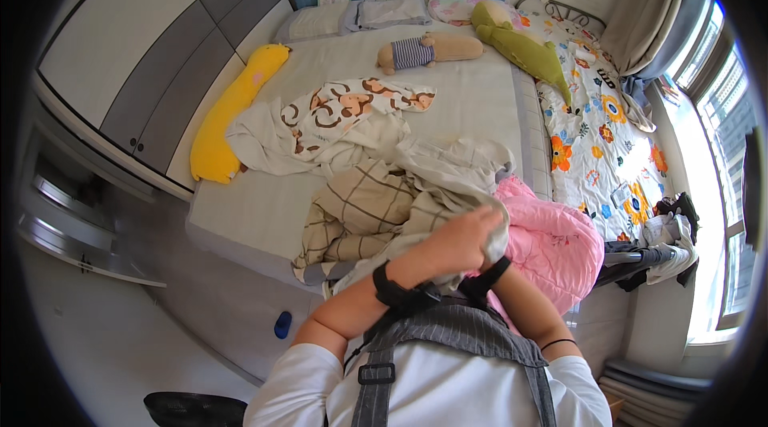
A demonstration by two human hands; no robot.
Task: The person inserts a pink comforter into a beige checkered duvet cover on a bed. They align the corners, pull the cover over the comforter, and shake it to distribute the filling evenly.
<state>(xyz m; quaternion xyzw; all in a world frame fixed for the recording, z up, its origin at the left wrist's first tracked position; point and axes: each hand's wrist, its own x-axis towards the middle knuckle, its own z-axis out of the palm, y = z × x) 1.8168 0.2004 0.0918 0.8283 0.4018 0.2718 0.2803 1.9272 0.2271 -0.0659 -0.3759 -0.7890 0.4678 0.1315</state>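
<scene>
My left hand [459, 242] reaches across my front to the right, its fingers closed on the edge of a pale grey bed cover [447, 166]. The hand is slightly blurred. My right forearm [528, 301] comes up from the right, and its hand is hidden behind my left hand and the cloth. Bunched to the left of my hands lies a beige checked blanket [366, 202], tangled with the pale cover. A puffy pink quilt [552, 241] hangs over the bed's near right corner, close to my right forearm. A monkey-print blanket [354, 103] lies crumpled farther up.
On the bed [240, 211] lie a yellow plush bolster [228, 121], a striped-shirt plush [414, 53] and a green crocodile plush [528, 52]. A floral-covered bed [576, 121] adjoins on the right, with clothes [666, 241] over its end. A blue slipper [282, 325] is on the floor.
</scene>
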